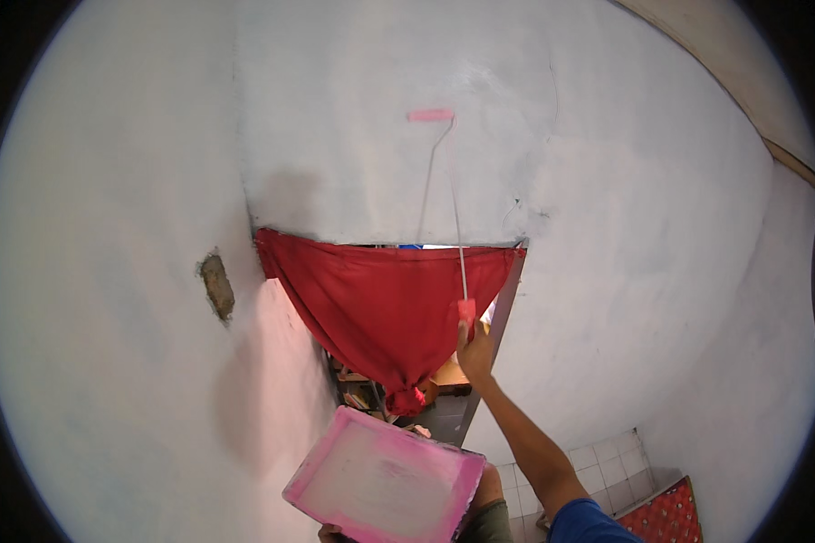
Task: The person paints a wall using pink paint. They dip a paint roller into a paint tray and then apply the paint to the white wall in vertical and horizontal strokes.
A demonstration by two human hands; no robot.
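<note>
Overhead, the right hand (474, 351) is clamped around the red grip of a long thin-handled paint roller (430, 115), its pink sleeve pressed flat against the pale grey wall (607, 226) above the doorway, arm stretched for reach. Lower down, the left hand (330, 534), fingers barely visible, props a pink rectangular paint tray (385, 477) level, close by. A red cloth (380, 308) drapes across the doorway top.

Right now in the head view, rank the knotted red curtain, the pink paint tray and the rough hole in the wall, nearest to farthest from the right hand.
From the right hand:
1. Knotted red curtain, just left, in the doorway.
2. Pink paint tray, lower left.
3. Rough hole in the wall, far left.
</note>
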